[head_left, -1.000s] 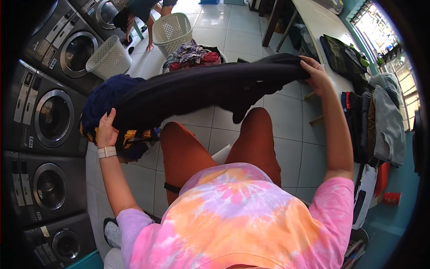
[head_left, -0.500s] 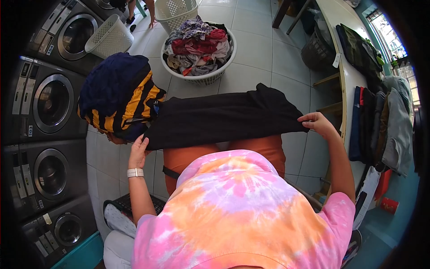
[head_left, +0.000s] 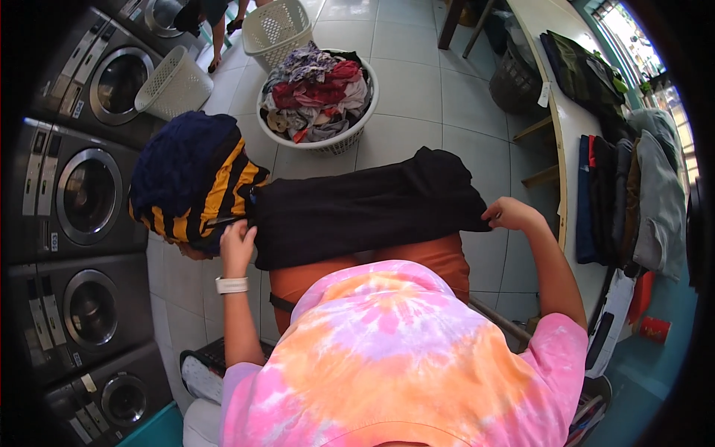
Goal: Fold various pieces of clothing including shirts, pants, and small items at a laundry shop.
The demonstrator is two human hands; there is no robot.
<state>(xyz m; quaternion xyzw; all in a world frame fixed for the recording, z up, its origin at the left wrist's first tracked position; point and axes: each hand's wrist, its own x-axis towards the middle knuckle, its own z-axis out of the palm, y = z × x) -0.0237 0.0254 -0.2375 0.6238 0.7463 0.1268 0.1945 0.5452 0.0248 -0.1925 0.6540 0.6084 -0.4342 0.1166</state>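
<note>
A black garment (head_left: 365,205) lies stretched from side to side across my orange-clad thighs, its far right part bunched up. At its right end, my right hand (head_left: 515,214) pinches the edge between thumb and fingers. My left hand (head_left: 238,244) is beside the garment's left edge, with thumb and fingertips a little apart and nothing visible between them. The garment's near left corner lies loose on my leg. Next to my left hand stands a heap of navy and yellow-black striped cloth (head_left: 186,164).
A white basket (head_left: 328,145) heaped with clothes stands ahead, with white baskets (head_left: 277,33) behind it. Dark washing machines (head_left: 89,194) line the left. Folded clothes (head_left: 607,194) lie on the long table (head_left: 570,134) at right. Another person's arm (head_left: 218,43) shows far left.
My left hand has let go of the garment's near left corner and moved up along its left edge. The right hand keeps its pinch. The whole view has shifted slightly.
</note>
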